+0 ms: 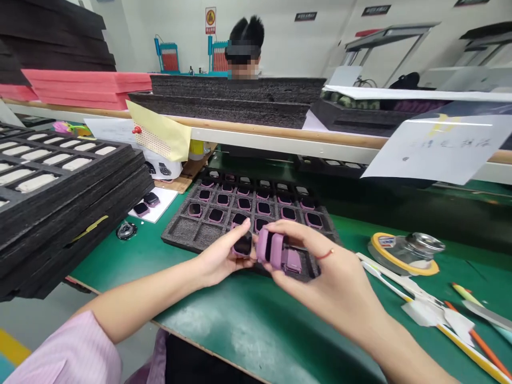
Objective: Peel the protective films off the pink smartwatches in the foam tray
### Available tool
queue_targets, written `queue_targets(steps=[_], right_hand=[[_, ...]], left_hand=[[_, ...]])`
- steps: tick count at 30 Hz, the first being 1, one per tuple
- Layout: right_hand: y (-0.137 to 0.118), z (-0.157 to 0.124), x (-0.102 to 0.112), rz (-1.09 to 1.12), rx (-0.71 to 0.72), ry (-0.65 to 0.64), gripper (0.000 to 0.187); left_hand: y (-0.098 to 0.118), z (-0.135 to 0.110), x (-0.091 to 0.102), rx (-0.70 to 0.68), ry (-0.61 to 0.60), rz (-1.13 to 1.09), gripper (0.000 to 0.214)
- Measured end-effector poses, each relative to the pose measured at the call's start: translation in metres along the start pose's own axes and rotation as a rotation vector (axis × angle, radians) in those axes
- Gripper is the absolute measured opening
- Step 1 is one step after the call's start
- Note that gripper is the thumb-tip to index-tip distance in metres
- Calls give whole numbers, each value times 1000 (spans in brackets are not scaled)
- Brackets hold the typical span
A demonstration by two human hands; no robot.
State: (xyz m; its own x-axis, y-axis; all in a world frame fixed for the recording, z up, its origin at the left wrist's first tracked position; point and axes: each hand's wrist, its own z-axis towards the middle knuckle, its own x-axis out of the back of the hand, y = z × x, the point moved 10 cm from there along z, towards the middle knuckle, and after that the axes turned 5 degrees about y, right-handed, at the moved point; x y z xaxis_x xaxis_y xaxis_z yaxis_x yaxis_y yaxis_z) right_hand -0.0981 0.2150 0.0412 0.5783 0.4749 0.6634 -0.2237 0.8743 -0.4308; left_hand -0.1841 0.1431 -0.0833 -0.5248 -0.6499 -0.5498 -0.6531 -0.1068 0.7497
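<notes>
My left hand (pixel 222 260) pinches a pink smartwatch with a black screen (pixel 242 245) between thumb and fingers. My right hand (pixel 320 266) grips a second pink smartwatch (pixel 276 250), turned on its side, its lower part partly hidden by my fingers. Both hands are close together just above the near edge of a black foam tray (pixel 188 234). Several pink watches with dark screens sit in the tray's square pockets. My hands hide the pockets nearest me.
A tall stack of black foam trays (pixel 60 202) stands at the left, with two dark watches on white paper (pixel 154 205) beside it. A tape roll and glass jar (pixel 404 253) and white tools (pixel 416 293) lie on the green mat (pixel 248 330) at the right. A person sits opposite behind a shelf.
</notes>
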Motion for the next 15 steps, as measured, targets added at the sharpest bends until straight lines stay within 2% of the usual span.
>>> queue_targets(steps=[3,7,9,13,15], right_hand=[[-13,-10,-16,-8,63,-41,51],[3,-17,-43,45,-30,-128,56],[6,-17,-45,89,-26,-81,57],[8,-14,-40,239,-11,10,66],[11,-12,-40,339,-35,14,75]], left_hand=[[-13,-3,-7,62,-70,35,61],[-19,-9,-16,62,-167,95,67],[-18,-13,-19,70,-195,75,65],[-19,-30,-37,163,-379,-2,64],[-15,-32,-38,134,-384,-6,60]])
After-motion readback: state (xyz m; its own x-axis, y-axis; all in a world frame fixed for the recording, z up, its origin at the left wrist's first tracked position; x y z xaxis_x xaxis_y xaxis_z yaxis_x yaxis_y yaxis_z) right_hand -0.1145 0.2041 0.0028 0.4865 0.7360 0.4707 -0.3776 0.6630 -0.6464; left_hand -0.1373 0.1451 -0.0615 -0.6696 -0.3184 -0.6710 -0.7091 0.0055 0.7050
